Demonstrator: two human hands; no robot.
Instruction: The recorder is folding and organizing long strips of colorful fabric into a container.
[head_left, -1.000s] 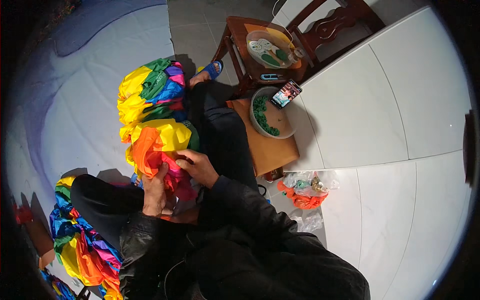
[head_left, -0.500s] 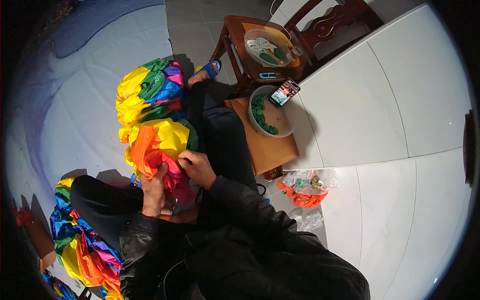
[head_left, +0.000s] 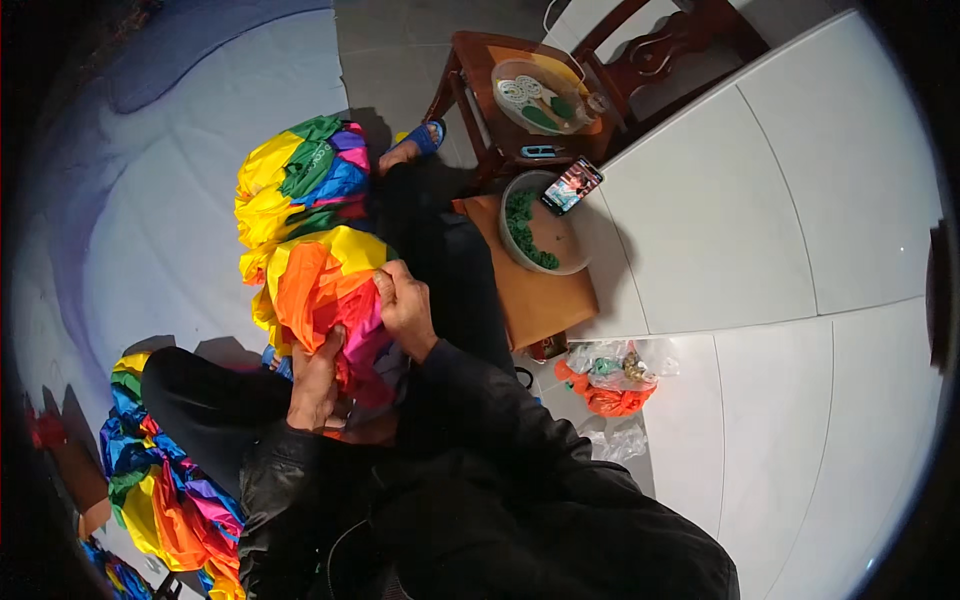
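1. Cloth (head_left: 305, 290), multicol. (orange, yellow, pink, red), 1 pc. Loc.: betw. the legs (head_left: 465, 275), in front of torso; upper end meets bundle.
2. L hand (head_left: 318, 382): thumb pressed on cloth's lower part; fingers mostly hidden, appears gripped.
3. R hand (head_left: 407, 308): thumb & fingertips pinching cloth's R edge.
4. Bundle (head_left: 265, 170), yellow/green/blue, rounded, just beyond; poss. same pc., can't tell.
5. Pile (head_left: 180, 520), multicol., lower L, untouched.
6. Tub (head_left: 563, 225) w/ green bits (head_left: 520, 225), on seat (head_left: 545, 305); phone (head_left: 573, 187) at rim.
7. Snips (head_left: 543, 153), blue, on chair (head_left: 475, 55), idle.

Status (est.): partway. Bundle looks gathered; cloth in hands loose, unsettled. Pile: done or pending, can't tell.
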